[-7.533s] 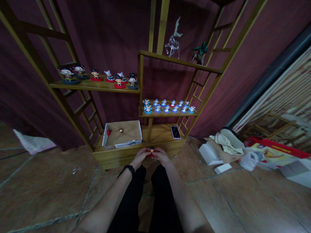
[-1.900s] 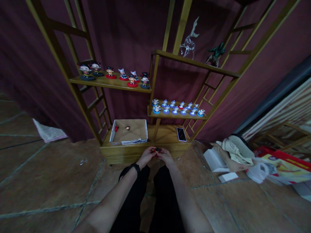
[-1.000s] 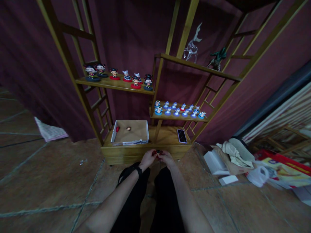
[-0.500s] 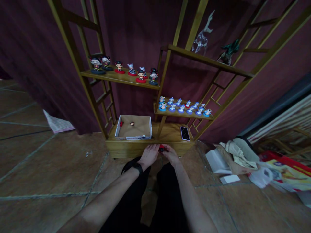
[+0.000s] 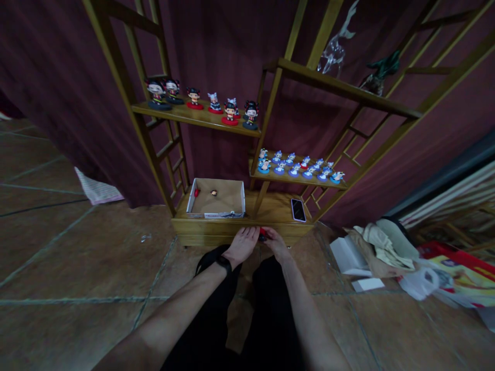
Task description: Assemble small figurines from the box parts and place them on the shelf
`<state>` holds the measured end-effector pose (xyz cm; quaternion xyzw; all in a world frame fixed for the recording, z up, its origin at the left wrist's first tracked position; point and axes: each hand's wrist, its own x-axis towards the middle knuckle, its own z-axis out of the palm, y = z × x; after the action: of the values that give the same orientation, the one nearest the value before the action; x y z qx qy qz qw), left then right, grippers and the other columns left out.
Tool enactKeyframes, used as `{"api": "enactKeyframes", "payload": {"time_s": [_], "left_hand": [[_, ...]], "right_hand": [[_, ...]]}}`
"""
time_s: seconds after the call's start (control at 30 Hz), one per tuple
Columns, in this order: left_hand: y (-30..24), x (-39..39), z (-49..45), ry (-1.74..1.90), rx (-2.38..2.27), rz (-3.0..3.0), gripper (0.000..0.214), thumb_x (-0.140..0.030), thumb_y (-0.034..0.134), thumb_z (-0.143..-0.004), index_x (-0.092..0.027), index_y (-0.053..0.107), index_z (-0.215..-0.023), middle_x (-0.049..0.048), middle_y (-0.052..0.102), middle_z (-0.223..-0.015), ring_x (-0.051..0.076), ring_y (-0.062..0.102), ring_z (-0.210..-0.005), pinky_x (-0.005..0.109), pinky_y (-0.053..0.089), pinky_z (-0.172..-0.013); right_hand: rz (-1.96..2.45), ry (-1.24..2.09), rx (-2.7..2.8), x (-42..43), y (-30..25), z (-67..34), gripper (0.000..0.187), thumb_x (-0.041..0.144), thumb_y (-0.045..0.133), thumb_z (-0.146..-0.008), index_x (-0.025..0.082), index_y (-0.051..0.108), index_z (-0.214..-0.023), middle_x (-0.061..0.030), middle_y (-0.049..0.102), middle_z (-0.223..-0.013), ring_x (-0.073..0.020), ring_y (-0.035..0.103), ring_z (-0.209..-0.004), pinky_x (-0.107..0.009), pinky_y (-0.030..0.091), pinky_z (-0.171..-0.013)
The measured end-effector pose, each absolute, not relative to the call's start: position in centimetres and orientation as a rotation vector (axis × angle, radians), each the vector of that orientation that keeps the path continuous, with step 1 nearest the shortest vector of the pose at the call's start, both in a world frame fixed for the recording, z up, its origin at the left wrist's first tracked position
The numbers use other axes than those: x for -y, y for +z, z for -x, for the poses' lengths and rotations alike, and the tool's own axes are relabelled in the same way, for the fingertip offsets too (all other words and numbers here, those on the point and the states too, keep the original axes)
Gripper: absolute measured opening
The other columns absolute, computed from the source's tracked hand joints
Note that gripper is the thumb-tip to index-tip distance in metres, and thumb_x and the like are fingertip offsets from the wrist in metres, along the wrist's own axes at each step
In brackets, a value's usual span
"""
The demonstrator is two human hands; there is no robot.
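Observation:
My left hand [image 5: 246, 243] and my right hand [image 5: 276, 243] meet in front of the low edge of a wooden shelf unit. Between them is a small red and dark figurine [image 5: 262, 234], partly covered by the fingers of both hands. Just beyond my left hand, a shallow cardboard box [image 5: 220, 205] rests on the bottom shelf. Inside it lie a red piece [image 5: 197, 192] and a small dark-haired figurine part [image 5: 214, 192].
Several dark and red figurines [image 5: 230, 113] stand on the upper left shelf, several blue-white ones [image 5: 294, 169] on the middle right shelf. A phone [image 5: 298, 210] lies at the bottom right. White boxes [image 5: 350, 256] and a plastic bag [image 5: 419, 281] sit on the tiled floor.
The view has shifted slightly, so the shelves appear a little larger and farther right. Both hands stay together around the small red and dark figurine.

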<state>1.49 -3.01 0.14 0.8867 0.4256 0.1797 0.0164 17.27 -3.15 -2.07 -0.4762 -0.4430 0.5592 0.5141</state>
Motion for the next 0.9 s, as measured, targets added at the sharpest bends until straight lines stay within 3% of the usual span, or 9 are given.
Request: {"api": "enactKeyframes", "payload": {"time_s": [0.27, 0.63, 0.77, 0.9], "left_hand": [[-0.2, 3.2, -1.6, 0.541, -1.334, -2.775, 0.045, -0.007, 0.031, -0.083, -0.011, 0.041, -0.127, 0.0154, 0.056, -0.108, 0.023, 0.051, -0.101, 0.037, 0.033, -0.089], [-0.2, 3.4, -1.5, 0.596, -1.292, -2.66, 0.043, -0.008, 0.039, -0.08, -0.012, 0.044, -0.123, 0.0154, 0.056, -0.109, 0.024, 0.051, -0.103, 0.038, 0.034, -0.092], [-1.0, 2.6, -1.7, 0.692, -1.291, -2.254, 0.037, -0.011, 0.044, -0.08, -0.02, 0.052, -0.115, 0.0098, 0.059, -0.107, 0.02, 0.056, -0.096, 0.032, 0.039, -0.086], [-2.2, 1.1, -2.0, 0.796, -1.209, -1.911, 0.024, -0.016, 0.053, -0.076, -0.019, 0.062, -0.098, 0.0082, 0.066, -0.094, 0.021, 0.06, -0.089, 0.029, 0.042, -0.081]], "right_hand": [[1.126, 1.336, 1.102, 3.1, -2.4, -17.4, 0.04, 0.022, 0.07, -0.054, 0.023, 0.065, -0.093, -0.0018, 0.067, -0.095, -0.0179, 0.058, -0.091, -0.035, 0.041, -0.09], [1.145, 1.316, 1.145, 3.3, -2.2, -17.8, 0.042, 0.022, 0.071, -0.052, 0.023, 0.068, -0.094, -0.0024, 0.068, -0.099, -0.0203, 0.059, -0.095, -0.038, 0.041, -0.091], [1.211, 1.325, 1.14, 3.1, -2.9, -17.7, 0.039, 0.022, 0.07, -0.054, 0.023, 0.068, -0.093, -0.0005, 0.068, -0.09, -0.0176, 0.061, -0.083, -0.035, 0.046, -0.082], [1.242, 1.403, 1.13, 3.0, -3.2, -17.2, 0.03, 0.026, 0.067, -0.058, 0.021, 0.068, -0.088, -0.0002, 0.068, -0.078, -0.0139, 0.06, -0.067, -0.029, 0.049, -0.066]]}}
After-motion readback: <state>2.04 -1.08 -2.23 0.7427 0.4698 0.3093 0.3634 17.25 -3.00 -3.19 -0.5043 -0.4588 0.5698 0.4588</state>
